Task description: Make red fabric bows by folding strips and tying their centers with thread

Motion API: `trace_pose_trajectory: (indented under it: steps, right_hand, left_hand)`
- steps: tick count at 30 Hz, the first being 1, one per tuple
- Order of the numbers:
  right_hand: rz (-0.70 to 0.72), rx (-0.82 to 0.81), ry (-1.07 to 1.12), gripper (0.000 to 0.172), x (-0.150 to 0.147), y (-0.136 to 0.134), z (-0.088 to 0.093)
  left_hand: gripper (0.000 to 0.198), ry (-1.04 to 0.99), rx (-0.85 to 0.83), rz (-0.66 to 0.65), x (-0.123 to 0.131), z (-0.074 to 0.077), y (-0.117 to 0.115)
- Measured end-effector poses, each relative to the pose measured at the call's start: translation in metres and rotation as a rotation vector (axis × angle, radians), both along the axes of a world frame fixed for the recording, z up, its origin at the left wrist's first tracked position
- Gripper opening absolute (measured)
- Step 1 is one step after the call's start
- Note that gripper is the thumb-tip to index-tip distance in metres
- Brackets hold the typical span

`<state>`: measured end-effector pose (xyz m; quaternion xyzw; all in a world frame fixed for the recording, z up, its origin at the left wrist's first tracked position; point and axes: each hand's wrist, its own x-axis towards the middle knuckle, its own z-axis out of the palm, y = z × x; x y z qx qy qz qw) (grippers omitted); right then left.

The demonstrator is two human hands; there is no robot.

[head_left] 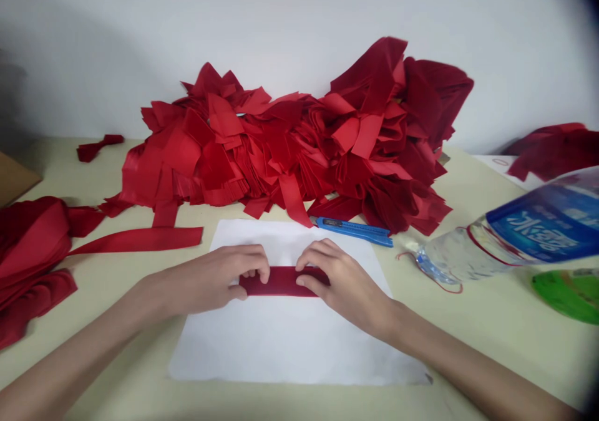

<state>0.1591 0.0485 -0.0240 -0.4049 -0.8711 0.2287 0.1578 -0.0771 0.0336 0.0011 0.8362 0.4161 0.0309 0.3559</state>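
A dark red strip of velvet-like fabric (279, 282) lies lengthwise across a white sheet of paper (281, 346). My left hand (224, 280) holds the strip's left end, fingers curled over the far edge and thumb at the near edge. At the other end, my right hand (341, 280) grips it the same way, with bent fingers above and thumb below. Both ends of the strip are partly hidden by my hands. Just beyond the paper's far edge lies a blue utility knife (353, 229).
A big heap of red fabric pieces (281, 153) stands against the wall. More red fabric (32, 246) lies at the left, near a long loose strip (140, 240). On the right are a tilted-looking plastic bottle (538, 227), a green object (571, 293) and thin red thread (449, 289).
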Motion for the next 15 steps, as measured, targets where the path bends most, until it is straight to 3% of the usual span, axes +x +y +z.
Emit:
trace_pose_trajectory:
  steps: [7,12,15]
  right_hand:
    - [0.01,0.027,0.009,0.007,-0.002,-0.002,-0.004]
    - [0.066,0.034,0.093,0.008,0.009,0.009,0.01]
    - [-0.062,0.089,0.174,0.013,0.034,0.019,0.035]
  left_hand:
    - [0.101,0.074,0.287,-0.169,0.01,-0.009,-0.018]
    - [0.108,0.146,0.336,-0.188,0.003,-0.02,-0.017]
    - [0.109,0.2,0.325,-0.194,0.0,-0.023,-0.016]
